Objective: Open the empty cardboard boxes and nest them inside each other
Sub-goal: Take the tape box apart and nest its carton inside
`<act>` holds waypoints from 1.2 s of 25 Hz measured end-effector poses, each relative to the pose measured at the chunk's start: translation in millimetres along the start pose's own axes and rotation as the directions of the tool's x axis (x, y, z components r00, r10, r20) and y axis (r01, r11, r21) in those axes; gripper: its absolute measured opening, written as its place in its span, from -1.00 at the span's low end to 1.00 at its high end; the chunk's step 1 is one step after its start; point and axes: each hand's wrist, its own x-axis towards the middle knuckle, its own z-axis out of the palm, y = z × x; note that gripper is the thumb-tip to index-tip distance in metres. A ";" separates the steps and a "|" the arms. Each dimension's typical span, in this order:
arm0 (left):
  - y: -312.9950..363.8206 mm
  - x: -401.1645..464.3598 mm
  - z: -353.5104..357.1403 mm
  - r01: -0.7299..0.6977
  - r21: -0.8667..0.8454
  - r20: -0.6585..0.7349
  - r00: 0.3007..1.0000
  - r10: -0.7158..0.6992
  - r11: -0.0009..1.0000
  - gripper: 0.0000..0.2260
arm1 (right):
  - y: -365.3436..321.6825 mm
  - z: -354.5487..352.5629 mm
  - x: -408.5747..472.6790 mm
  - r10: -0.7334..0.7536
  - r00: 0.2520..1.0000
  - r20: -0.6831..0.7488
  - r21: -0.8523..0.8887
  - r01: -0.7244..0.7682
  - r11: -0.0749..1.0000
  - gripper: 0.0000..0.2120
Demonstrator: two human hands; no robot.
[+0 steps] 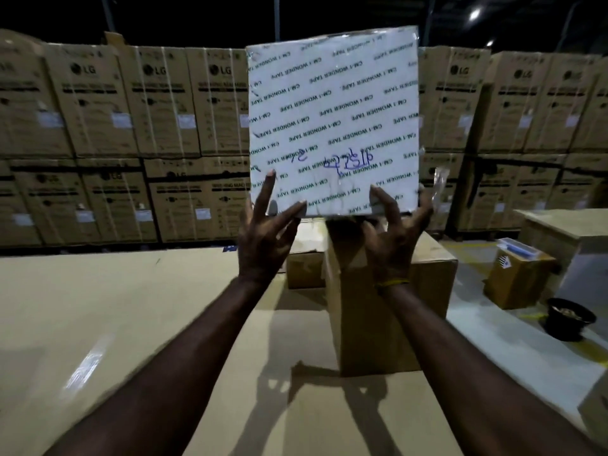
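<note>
I hold a white box up in front of me at head height, above the counter. Its flat face is turned toward me, covered in repeated upside-down "CM-1 WONDER TAPE" print, with blue handwriting near the lower middle. My left hand is at the box's lower left edge, fingers spread and straight, fingertips touching the face and bottom edge, a released grip. My right hand grasps the lower right edge, thumb on the face and fingers curled behind it; a yellow band circles that wrist. A strip of clear tape hangs loose off the box's right side. Beneath my hands, on the counter, stands a tall brown cardboard box, with a smaller brown box just beside it on the left. Behind, stacked LG cartons form a wall. On the floor to the right sit a small carton and a black bowl.
</note>
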 end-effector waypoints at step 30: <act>-80.7 -228.9 -343.8 0.354 0.093 0.231 0.902 -0.366 0.931 -0.49 | -291.4 -6.7 -284.2 0.199 0.967 0.161 -0.016 -0.199 0.980 -0.38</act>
